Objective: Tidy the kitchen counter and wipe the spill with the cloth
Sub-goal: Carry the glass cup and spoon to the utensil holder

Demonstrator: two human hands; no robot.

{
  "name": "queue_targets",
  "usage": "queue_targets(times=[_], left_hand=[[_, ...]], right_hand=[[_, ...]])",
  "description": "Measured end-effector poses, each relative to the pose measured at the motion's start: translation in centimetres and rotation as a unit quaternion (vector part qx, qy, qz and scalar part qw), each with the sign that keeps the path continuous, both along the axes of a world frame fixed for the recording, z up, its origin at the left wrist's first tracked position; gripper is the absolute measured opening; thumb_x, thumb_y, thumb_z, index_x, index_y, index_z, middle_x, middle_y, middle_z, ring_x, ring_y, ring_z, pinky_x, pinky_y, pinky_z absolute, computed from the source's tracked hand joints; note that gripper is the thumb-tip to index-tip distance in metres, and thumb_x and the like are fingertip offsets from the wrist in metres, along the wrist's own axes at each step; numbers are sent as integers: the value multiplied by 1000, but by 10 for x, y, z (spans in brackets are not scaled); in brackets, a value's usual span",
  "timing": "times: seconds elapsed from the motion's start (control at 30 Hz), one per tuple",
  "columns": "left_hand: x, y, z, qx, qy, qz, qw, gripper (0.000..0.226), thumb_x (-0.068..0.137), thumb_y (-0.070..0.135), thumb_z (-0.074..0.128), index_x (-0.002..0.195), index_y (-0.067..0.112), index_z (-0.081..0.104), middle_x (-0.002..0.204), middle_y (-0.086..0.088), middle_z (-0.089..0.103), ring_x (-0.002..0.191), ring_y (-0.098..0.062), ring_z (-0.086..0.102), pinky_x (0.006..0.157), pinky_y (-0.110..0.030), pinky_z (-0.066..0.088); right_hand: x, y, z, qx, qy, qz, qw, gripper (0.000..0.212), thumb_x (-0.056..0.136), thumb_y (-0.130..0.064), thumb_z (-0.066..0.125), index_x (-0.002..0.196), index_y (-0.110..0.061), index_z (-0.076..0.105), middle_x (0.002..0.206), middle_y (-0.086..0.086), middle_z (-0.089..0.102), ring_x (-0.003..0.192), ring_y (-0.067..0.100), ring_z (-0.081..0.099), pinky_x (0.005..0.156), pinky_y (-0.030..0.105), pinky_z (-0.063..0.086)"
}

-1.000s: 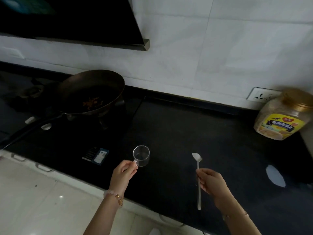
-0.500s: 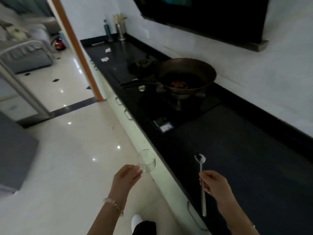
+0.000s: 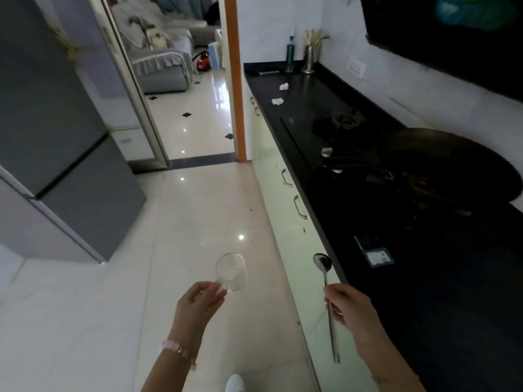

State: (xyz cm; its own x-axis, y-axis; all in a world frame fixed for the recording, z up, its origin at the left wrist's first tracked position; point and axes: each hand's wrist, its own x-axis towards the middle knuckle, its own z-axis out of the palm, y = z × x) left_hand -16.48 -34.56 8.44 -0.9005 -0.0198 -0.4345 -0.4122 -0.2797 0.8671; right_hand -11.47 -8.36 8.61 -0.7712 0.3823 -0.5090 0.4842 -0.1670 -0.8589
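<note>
My left hand (image 3: 199,299) holds a small clear glass cup (image 3: 231,271) by its handle, out over the floor. My right hand (image 3: 349,306) grips a long metal spoon (image 3: 325,281) upright by its handle, bowl up, just at the front edge of the black counter (image 3: 424,278). Two crumpled white tissues (image 3: 283,86) (image 3: 278,101) lie on the far part of the counter. No cloth or spill is visible.
A dark wok (image 3: 450,168) with food sits on the stove, its handle pointing left. A green bottle (image 3: 289,55) and a utensil holder (image 3: 310,53) stand at the counter's far end. A grey fridge (image 3: 56,137) stands left; a doorway (image 3: 195,94) opens ahead.
The view has swung left from the counter toward the floor and doorway. Both hands kept their grip and now hang beside the counter edge instead of over it.
</note>
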Motion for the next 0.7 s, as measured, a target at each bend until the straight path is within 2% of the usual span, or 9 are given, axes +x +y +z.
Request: queue_targets(times=[0.17, 0.27, 0.5, 0.7], left_hand=[[-58, -43, 4, 5, -5, 29, 1000, 10, 86, 3, 56, 88, -7, 59, 95, -24, 63, 100, -32, 61, 80, -23, 56], [-91, -63, 6, -3, -4, 41, 999, 16, 84, 7, 60, 88, -8, 59, 92, -21, 65, 96, -29, 63, 86, -29, 53], [-169, -91, -7, 13, -19, 80, 997, 26, 84, 7, 61, 97, -16, 56, 92, -23, 63, 91, -26, 62, 73, -19, 57], [-269, -98, -21, -5, -43, 107, 993, 27, 84, 9, 61, 97, -14, 57, 92, -22, 64, 89, -25, 64, 79, -24, 55]], right_hand=[[-75, -46, 2, -2, 5, 26, 1000, 9, 86, -8, 61, 78, -6, 66, 79, 13, 63, 75, 23, 56, 67, 26, 47], [-117, -73, 5, 1, 6, 49, 999, 8, 87, -9, 60, 84, -4, 66, 80, 13, 63, 77, 22, 56, 70, 28, 47], [-221, -106, -2, 9, -7, 96, 995, 9, 87, -7, 60, 88, -1, 66, 75, 11, 62, 72, 20, 54, 66, 26, 46], [-336, -110, -22, 5, -17, 102, 995, 11, 87, -4, 59, 78, -4, 65, 69, 11, 58, 63, 18, 47, 61, 26, 42]])
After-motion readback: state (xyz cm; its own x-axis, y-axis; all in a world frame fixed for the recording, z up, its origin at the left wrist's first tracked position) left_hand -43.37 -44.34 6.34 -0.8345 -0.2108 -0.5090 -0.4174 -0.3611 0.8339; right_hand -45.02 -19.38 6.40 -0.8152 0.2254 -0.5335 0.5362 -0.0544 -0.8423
